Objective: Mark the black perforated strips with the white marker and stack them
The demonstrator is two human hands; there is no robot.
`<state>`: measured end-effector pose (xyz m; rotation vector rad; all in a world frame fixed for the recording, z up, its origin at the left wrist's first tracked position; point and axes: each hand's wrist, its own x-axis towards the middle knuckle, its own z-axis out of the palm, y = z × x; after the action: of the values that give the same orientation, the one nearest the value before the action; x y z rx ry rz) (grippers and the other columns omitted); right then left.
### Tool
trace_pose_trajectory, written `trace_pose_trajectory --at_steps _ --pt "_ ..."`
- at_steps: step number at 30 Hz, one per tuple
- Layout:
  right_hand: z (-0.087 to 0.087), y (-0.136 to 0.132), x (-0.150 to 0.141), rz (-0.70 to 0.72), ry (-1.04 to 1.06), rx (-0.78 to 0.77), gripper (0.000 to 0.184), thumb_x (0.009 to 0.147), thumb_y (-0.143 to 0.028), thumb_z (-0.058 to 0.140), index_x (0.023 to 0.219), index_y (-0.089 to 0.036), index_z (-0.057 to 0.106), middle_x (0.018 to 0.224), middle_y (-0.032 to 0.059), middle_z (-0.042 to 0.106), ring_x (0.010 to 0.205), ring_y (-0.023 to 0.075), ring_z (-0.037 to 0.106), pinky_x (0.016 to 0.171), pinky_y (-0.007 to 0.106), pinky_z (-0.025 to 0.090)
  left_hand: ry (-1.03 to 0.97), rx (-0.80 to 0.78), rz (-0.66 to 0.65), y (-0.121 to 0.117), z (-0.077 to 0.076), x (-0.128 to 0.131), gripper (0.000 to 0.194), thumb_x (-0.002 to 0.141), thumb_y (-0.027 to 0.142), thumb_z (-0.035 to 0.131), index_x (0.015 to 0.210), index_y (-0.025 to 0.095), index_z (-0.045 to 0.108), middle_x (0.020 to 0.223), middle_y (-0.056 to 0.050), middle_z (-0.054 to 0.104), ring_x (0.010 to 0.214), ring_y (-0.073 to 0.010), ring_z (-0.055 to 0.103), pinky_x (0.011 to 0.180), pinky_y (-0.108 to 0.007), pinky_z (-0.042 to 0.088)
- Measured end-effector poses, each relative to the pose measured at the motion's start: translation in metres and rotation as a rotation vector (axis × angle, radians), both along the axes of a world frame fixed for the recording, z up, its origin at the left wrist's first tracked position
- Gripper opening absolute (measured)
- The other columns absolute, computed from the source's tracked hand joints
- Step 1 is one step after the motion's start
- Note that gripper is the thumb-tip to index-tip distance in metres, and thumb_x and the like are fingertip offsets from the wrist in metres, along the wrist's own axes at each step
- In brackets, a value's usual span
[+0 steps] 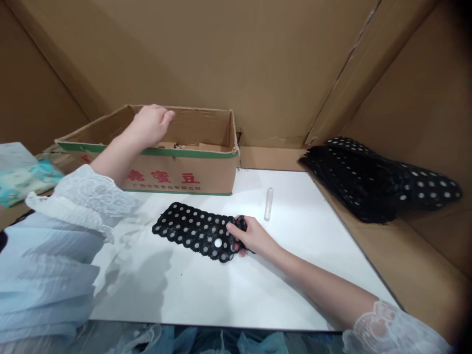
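My right hand [249, 236] grips the right end of a black polka-dot fabric piece [188, 226], thumb on top and fingers underneath. The piece is sheer with pale dots and scalloped edges, and spreads leftward over the white tabletop. A round white spot [218, 243] shows on it near my thumb. My left hand [153, 125] is raised over the open cardboard box [177, 169], back of the hand toward me. Its thumb points right; the other fingers bend away out of sight, so I cannot see whether they hold anything.
A slim clear object like a small tube [268, 204] lies on the white tabletop [295, 236]. Stacked black polka-dot fabric [368, 182] rests at the right on cardboard. Plastic-wrapped blue-green material [25, 179] is at far left. Cardboard walls [258, 64] enclose the back and sides.
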<state>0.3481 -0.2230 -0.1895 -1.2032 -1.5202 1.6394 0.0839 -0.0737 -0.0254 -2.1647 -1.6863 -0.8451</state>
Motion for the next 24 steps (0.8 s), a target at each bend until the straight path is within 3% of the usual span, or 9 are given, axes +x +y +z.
trace_pose_trajectory --at_steps 3,6,9,12,14,17,20,24 --pt "0.001 -0.001 -0.002 0.017 0.07 -0.004 0.035 0.072 -0.05 0.053 0.072 -0.018 0.039 0.054 -0.0056 0.043 0.041 0.0097 0.053 0.028 0.018 0.04 0.046 0.14 0.074 -0.025 -0.004 0.013 0.052 0.088 0.043 0.026 0.082 0.003 0.06 0.08 -0.002 0.055 0.1 -0.0231 0.051 0.089 -0.04 0.034" --pt "0.004 -0.003 -0.005 0.025 0.104 0.003 0.034 0.074 -0.049 0.052 0.072 -0.018 0.039 0.057 -0.0044 0.047 0.043 0.0095 0.054 0.029 0.017 0.038 0.104 0.207 0.073 -0.071 -0.024 0.04 0.056 0.09 0.044 0.022 0.07 0.008 0.059 0.067 -0.002 0.052 0.088 -0.019 0.054 0.083 -0.036 0.039" --pt "0.005 -0.005 -0.007 0.032 0.136 0.008 0.033 0.075 -0.05 0.051 0.073 -0.019 0.038 0.054 -0.0041 0.05 0.044 0.0103 0.054 0.032 0.018 0.039 0.162 0.045 -0.196 -0.119 -0.063 0.068 0.036 0.089 0.039 0.029 0.09 0.014 0.056 0.077 -0.003 0.059 0.076 -0.0149 0.057 0.069 -0.026 0.042" --pt "0.005 -0.005 -0.008 0.045 0.185 0.02 0.031 0.077 -0.05 0.048 0.078 -0.02 0.04 0.054 -0.0042 0.052 0.045 0.0112 0.054 0.035 0.02 0.041 0.218 -0.29 -0.399 -0.148 -0.103 0.085 0.04 0.082 0.051 0.038 0.102 0.017 0.048 0.067 -0.001 0.059 0.061 -0.0154 0.057 0.057 -0.024 0.04" --pt "0.005 -0.006 -0.008 0.084 0.188 0.037 0.029 0.079 -0.049 0.044 0.08 -0.02 0.042 0.053 -0.0042 0.052 0.042 0.0099 0.051 0.036 0.021 0.04 0.156 -0.489 -0.448 -0.154 -0.12 0.088 0.045 0.079 0.056 0.041 0.102 0.018 0.044 0.064 0.0 0.058 0.057 -0.0161 0.057 0.051 -0.023 0.038" --pt "0.005 -0.007 -0.01 0.112 0.143 0.095 0.027 0.081 -0.045 0.042 0.076 -0.019 0.043 0.051 -0.0051 0.048 0.038 0.0072 0.043 0.037 0.019 0.035 -0.006 -0.694 -0.514 -0.152 -0.127 0.088 0.035 0.083 0.051 0.035 0.095 0.018 0.043 0.066 -0.001 0.059 0.058 -0.0166 0.057 0.05 -0.023 0.038" --pt "0.005 -0.009 -0.012 0.044 0.117 0.192 0.025 0.081 -0.041 0.045 0.071 -0.018 0.043 0.055 -0.0051 0.043 0.046 0.0065 0.042 0.045 0.019 0.037 -0.171 -0.78 -0.607 -0.149 -0.126 0.086 0.028 0.088 0.04 0.028 0.095 0.019 0.045 0.081 -0.003 0.062 0.07 -0.0161 0.059 0.062 -0.026 0.043" --pt "0.004 -0.009 -0.013 0.024 0.123 0.143 0.026 0.08 -0.042 0.045 0.071 -0.018 0.043 0.056 -0.0051 0.041 0.048 0.0066 0.042 0.046 0.02 0.036 -0.302 -0.798 -0.652 -0.147 -0.125 0.084 0.029 0.089 0.035 0.024 0.102 0.021 0.047 0.093 -0.003 0.061 0.083 -0.0147 0.057 0.075 -0.027 0.043"
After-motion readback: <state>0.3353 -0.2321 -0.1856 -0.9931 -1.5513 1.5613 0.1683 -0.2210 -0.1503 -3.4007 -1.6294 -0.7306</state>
